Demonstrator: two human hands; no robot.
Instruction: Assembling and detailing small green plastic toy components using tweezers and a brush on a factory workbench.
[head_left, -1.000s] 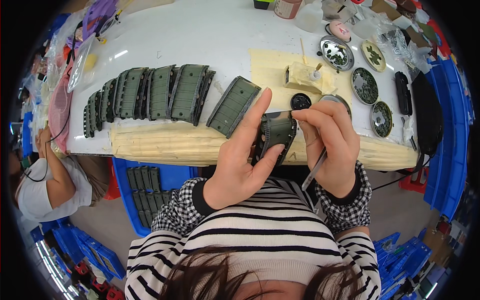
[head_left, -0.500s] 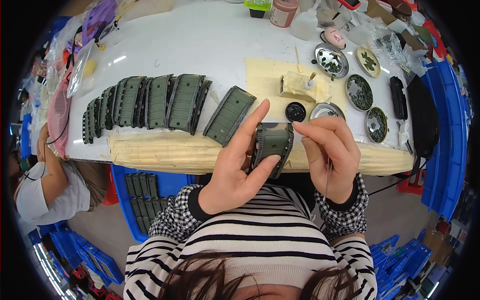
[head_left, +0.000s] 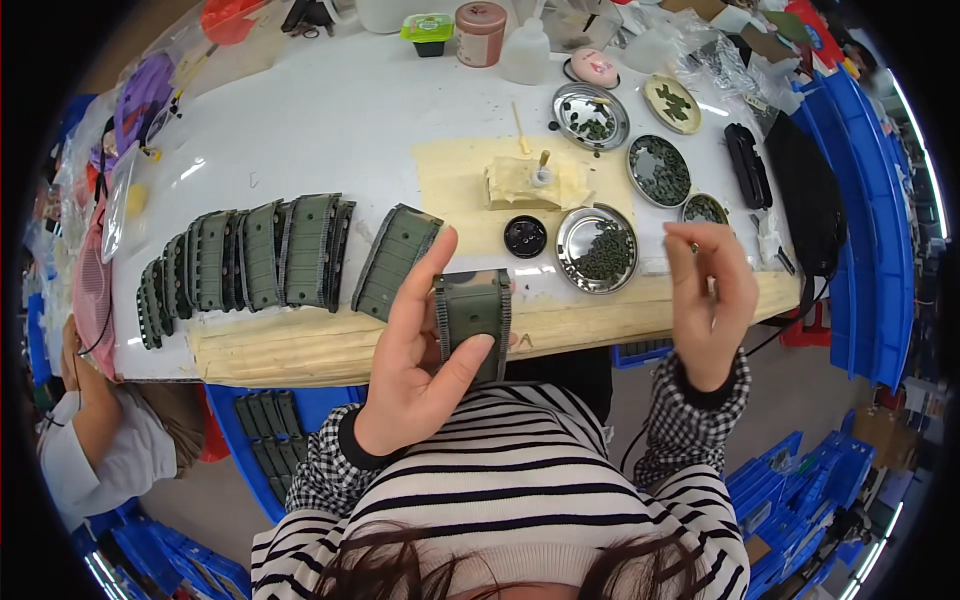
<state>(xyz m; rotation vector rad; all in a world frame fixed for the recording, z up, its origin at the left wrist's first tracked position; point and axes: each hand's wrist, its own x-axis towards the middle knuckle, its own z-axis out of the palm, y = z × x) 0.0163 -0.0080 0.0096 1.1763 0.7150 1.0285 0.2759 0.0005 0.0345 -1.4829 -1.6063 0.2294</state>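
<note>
My left hand (head_left: 415, 370) holds a dark green curved panel (head_left: 474, 312) with toothed side edges, thumb on its face and index finger stretched upward. Right of it, my right hand (head_left: 712, 300) is raised near the table's front edge, apart from the panel. Its fingertips pinch a tiny greenish thing too small to name. Beyond the left hand leans a similar loose panel (head_left: 390, 258). A metal dish (head_left: 566, 272) of small green pieces sits between the hands, beside a small round black pot (head_left: 525, 237).
Several like panels (head_left: 262, 255) stand in a row at the left. More lie in a blue crate (head_left: 232, 440) under the table. A tape-wrapped block (head_left: 530, 187), further dishes (head_left: 688, 178) and a black case (head_left: 748, 165) occupy the right side. Another person's arm (head_left: 90, 400) is at the far left.
My right hand has moved away from the panel to the right, and the thin metal tool in it no longer shows clearly. The left hand still holds the panel. The view has shifted.
</note>
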